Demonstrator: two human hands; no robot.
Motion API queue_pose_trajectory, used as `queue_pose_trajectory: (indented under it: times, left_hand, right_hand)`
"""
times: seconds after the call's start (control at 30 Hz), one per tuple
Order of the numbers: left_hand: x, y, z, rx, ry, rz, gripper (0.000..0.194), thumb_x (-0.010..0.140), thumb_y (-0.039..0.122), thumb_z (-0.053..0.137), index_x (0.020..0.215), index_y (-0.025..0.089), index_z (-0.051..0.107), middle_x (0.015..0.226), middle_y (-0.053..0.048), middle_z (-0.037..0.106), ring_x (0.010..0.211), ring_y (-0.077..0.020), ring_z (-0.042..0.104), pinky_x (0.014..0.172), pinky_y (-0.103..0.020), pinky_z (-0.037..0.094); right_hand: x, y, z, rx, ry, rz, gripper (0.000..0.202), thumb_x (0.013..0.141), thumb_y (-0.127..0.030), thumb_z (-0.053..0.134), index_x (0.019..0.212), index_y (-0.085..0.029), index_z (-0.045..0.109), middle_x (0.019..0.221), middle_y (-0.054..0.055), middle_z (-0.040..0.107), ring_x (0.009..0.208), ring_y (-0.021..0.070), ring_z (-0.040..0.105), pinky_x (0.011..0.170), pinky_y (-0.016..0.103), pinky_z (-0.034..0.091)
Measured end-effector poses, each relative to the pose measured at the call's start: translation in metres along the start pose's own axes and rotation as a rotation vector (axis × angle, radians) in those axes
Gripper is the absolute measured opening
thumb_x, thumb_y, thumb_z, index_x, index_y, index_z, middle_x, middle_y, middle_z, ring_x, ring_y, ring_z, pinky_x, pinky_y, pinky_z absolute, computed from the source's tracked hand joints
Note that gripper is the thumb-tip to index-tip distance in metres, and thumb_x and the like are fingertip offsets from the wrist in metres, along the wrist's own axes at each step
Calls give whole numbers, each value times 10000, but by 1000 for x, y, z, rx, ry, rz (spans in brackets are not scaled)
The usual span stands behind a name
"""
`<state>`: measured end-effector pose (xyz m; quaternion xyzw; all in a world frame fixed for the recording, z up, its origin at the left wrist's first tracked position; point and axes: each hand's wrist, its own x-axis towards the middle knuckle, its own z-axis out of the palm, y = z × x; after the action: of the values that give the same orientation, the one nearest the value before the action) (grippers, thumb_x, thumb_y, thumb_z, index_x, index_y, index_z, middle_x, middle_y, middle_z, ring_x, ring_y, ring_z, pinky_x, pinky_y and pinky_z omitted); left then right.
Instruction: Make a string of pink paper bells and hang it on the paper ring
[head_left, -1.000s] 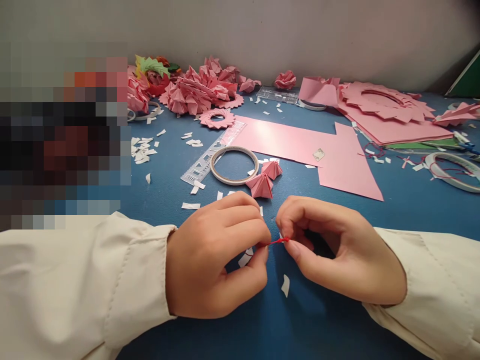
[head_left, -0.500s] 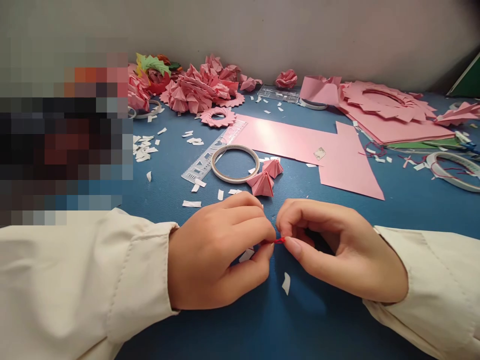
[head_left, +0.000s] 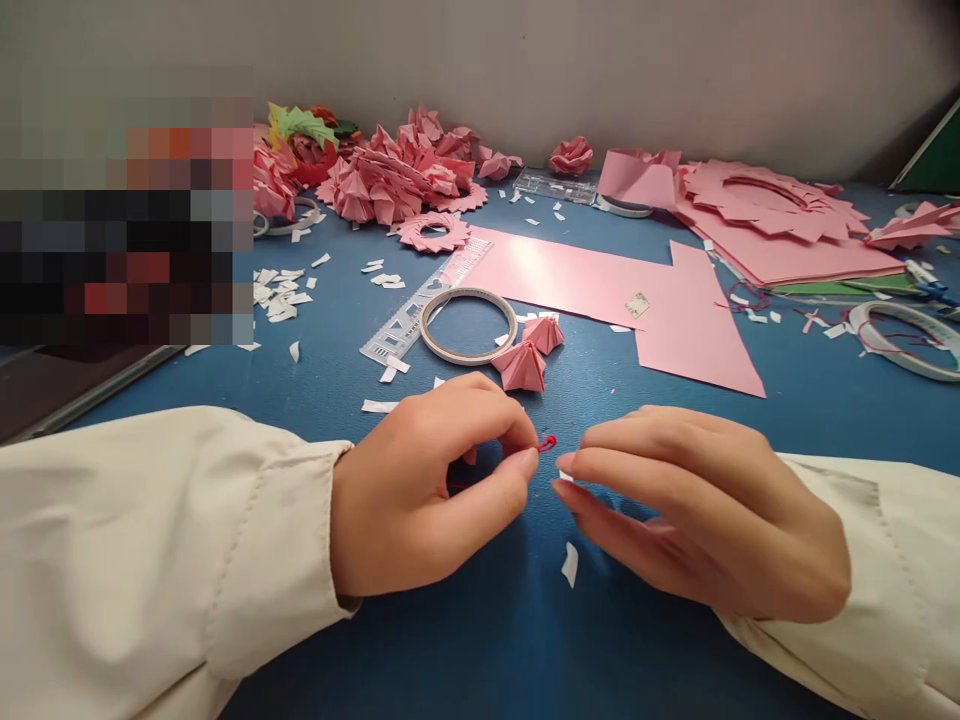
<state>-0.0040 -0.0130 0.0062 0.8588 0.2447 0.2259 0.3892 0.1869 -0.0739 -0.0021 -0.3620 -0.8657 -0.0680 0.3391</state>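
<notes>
The tape roll [head_left: 459,358] lies partly on the ruler [head_left: 401,328], behind the left hand [head_left: 431,495], left of two folded papers [head_left: 523,369].

Loose cream sleeves [head_left: 142,520], softly creased, broad cuffs [head_left: 289,540] — dotted stitching [head_left: 238,540]

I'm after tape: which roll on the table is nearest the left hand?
The roll overlapping the clear ruler; the others lie farther back or by the right edge.
</notes>
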Motion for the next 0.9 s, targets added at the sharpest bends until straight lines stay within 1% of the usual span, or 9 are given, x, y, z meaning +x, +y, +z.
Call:
queue_pose_trajectory:
  times: [0.07,0.13,0.23,0.33,0.4,0.5,0.6,0.73,0.9]
  left_hand:
    - [0,0,0,-19,-6,12,151,835,144,458,707,170,535,691,-1,525,663,-120,488,607,-229,416]
    - [0,0,0,-28,-14,29,158,836,146,455,697,170,526,685,0,524,657,-121,485,604,-231,416]
    - [0,0,-1,-31,-32,56,143,847,148,443,732,166,526,682,-2,529,663,-126,486,611,-239,413]
    - [0,0,-1,-23,-40,58,138,856,150,436,755,166,529,689,-6,538,671,-128,490,613,-242,411]
    - [1,0,-2,-29,-38,56,148,858,153,431,747,168,529,683,-6,540,663,-127,488,611,-244,411]
    - [1,0,-1,-47,-37,64,147,851,142,432,746,166,532,665,0,531,654,-123,484,609,-244,410]
    - [1,-1,-1,-50,-29,70,143,844,129,443,740,164,533,657,6,517,649,-119,482,606,-243,404]
    - [0,-1,0,-60,-19,69,140,850,136,444,748,166,535,667,4,526,648,-119,485,613,-242,403]
    - [1,0,-1,-59,-37,64,146,848,133,443,730,172,520,682,0,528,649,-121,478,607,-246,398]
  right_hand:
    - [-3,2,-1,-53,-54,-33,178,784,-90,625,950,-135,575,779,58,661,591,122,554,509,284,450]
    - [-6,4,-2,-67,-97,-54,250,781,-75,626,1023,-105,569,839,82,673,628,133,564,525,299,445]
    - [-9,6,-3,-72,-114,-80,287,787,-66,614,1068,-85,560,875,96,677,693,150,594,551,307,453]
    - [-6,6,-2,-80,-91,-78,229,792,-73,610,1017,-96,576,814,80,680,640,141,589,514,297,448]
    - [-4,5,0,-67,-50,-50,183,787,-67,609,966,-102,591,767,74,679,592,131,574,488,287,444]
    - [-1,2,4,-30,20,62,147,789,-54,588,924,-110,605,755,75,677,617,130,592,527,274,477]
    - [-1,0,6,6,51,152,149,794,-55,574,922,-122,609,767,66,675,649,124,605,573,264,498]
    - [-1,-1,7,31,59,160,117,783,-66,589,880,-125,614,745,56,672,649,123,606,565,262,494]
    - [0,-2,7,11,59,134,102,783,-57,590,855,-125,615,734,50,675,633,115,603,577,256,489]
